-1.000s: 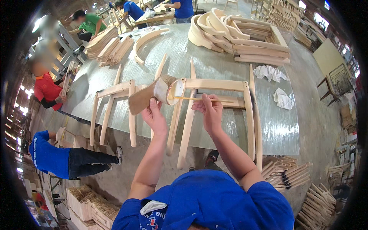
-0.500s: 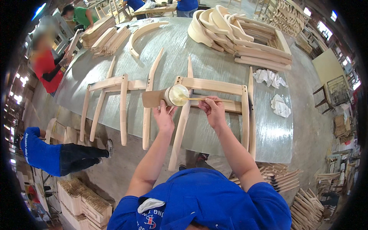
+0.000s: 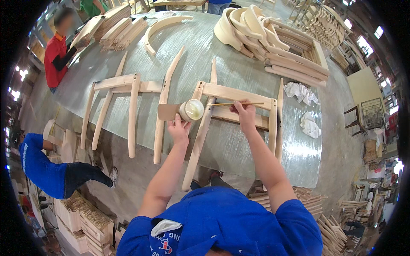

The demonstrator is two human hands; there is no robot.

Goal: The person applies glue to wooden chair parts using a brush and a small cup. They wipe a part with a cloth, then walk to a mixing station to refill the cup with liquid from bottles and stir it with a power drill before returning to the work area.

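Note:
My left hand (image 3: 178, 131) holds a small round tub (image 3: 193, 109) of pale, creamy liquid from below. A flat brown flap (image 3: 168, 112) sticks out from the tub's left side. In my right hand (image 3: 244, 115) a thin wooden stick (image 3: 222, 103) is pinched between fingers and thumb. Its left tip is at the upper part of a chair leg (image 3: 200, 145), near small dark holes; whether it touches the wood I cannot tell. That leg belongs to the right wooden chair frame (image 3: 239, 92), which lies on the table under my right hand.
A second chair frame (image 3: 115, 82) lies to the left on the plastic-covered table (image 3: 294, 145). Curved chair parts (image 3: 239, 34) are piled at the far right, near crumpled white tissues (image 3: 310, 125). Wooden slats (image 3: 121, 34) lie far left, beside a person in red (image 3: 55, 55). Another person (image 3: 47, 166) bends at left.
The stick's tip has come out of the tub and moved to the chair leg. My right hand shifted slightly right and the tub slightly left.

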